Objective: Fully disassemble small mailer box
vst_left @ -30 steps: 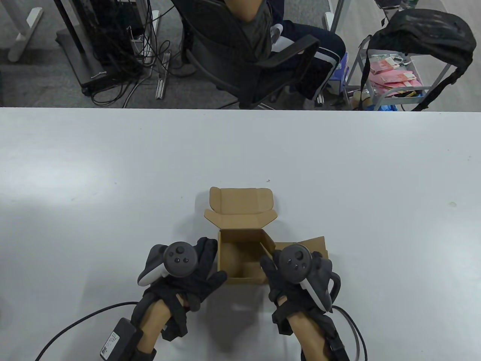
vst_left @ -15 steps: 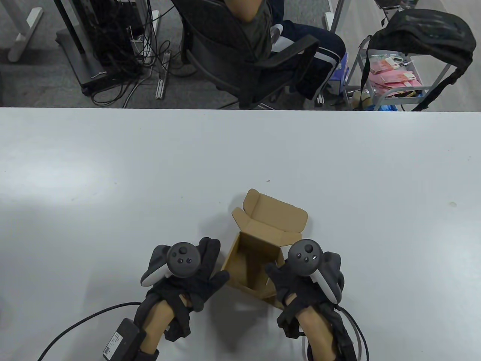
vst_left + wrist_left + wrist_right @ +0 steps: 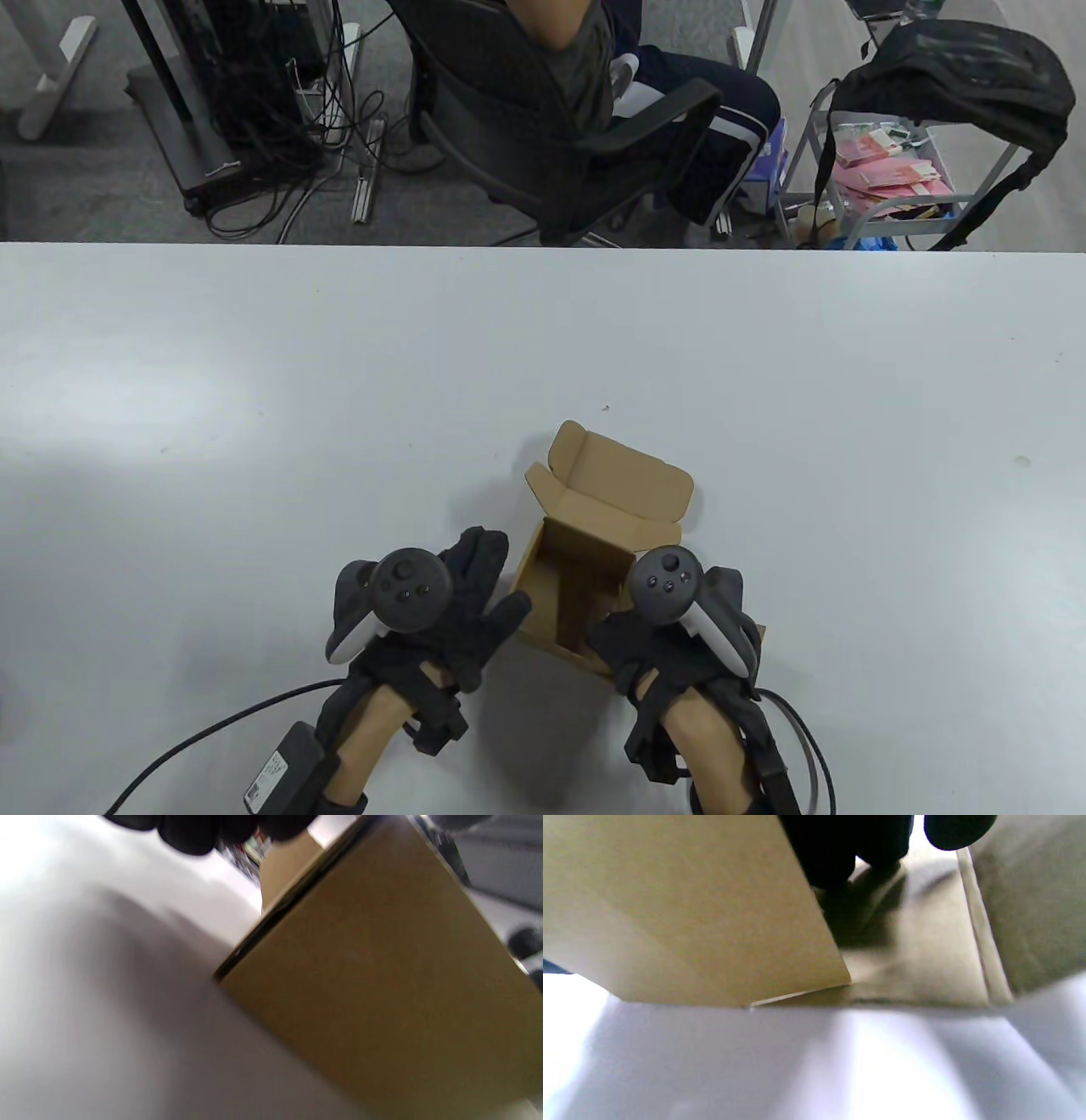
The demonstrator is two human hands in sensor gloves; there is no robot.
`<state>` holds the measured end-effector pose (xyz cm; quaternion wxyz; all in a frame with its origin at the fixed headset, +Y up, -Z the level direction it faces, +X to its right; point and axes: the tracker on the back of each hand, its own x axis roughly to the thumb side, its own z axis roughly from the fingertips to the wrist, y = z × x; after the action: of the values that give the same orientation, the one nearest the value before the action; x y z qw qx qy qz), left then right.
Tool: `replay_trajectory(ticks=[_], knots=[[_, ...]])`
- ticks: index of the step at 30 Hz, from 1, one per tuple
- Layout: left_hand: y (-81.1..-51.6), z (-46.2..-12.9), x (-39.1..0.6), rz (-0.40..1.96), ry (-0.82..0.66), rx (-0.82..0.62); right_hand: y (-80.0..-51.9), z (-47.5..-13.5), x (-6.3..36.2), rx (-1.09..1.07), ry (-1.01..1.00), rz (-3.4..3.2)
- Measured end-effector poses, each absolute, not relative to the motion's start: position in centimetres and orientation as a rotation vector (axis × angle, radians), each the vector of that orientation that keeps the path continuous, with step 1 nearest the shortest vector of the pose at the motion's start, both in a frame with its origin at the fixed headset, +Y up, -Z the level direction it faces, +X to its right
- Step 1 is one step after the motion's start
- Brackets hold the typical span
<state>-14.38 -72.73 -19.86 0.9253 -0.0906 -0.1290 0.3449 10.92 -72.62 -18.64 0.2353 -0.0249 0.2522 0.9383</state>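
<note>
The small brown mailer box [image 3: 567, 586] stands on the white table [image 3: 254, 407], turned at an angle, with its lid [image 3: 624, 484] open and leaning away from me. My left hand [image 3: 475, 594] lies with fingers spread against the box's left wall [image 3: 382, 984], thumb near its front corner; the fingertips [image 3: 191, 832] show at the top of the left wrist view. My right hand [image 3: 653, 637] rests over the box's right side. Its fingers [image 3: 848, 853] press on the folded-out side flap [image 3: 916, 955], which lies flat on the table, beside the upright wall [image 3: 691, 908].
A cable [image 3: 195, 734] from my left wrist runs over the table at the front left. An office chair with a seated person [image 3: 594, 110] and a cart with a black bag [image 3: 942, 85] stand beyond the table's far edge.
The box has turned clockwise and shifted right. My right hand has come down over the folded-out right flap, now mostly covered. My left hand has edged closer to the left wall.
</note>
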Motion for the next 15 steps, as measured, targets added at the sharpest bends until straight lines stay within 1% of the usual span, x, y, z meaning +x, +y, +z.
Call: replay_trajectory(ticks=[2,5,8,11,15], knots=[[-72.8,-20.1,-13.7,0.674,-0.22,-0.199,-72.5,-18.6,11.3,-0.098,0.667,2.595],[-72.9,-20.3,-13.1,0.572,-0.209,-0.212,-72.4,-18.4,12.3,-0.169,0.653,2.572],[-72.5,-20.1,-12.9,0.556,-0.201,-0.161,-72.6,-18.5,12.9,-0.187,0.678,2.556],[-72.2,-20.1,-12.8,0.529,-0.211,-0.142,-72.9,-18.9,13.1,-0.183,0.721,2.53],[-72.2,-20.2,-12.9,0.562,-0.232,-0.186,-73.0,-19.2,13.5,-0.194,0.753,2.486]])
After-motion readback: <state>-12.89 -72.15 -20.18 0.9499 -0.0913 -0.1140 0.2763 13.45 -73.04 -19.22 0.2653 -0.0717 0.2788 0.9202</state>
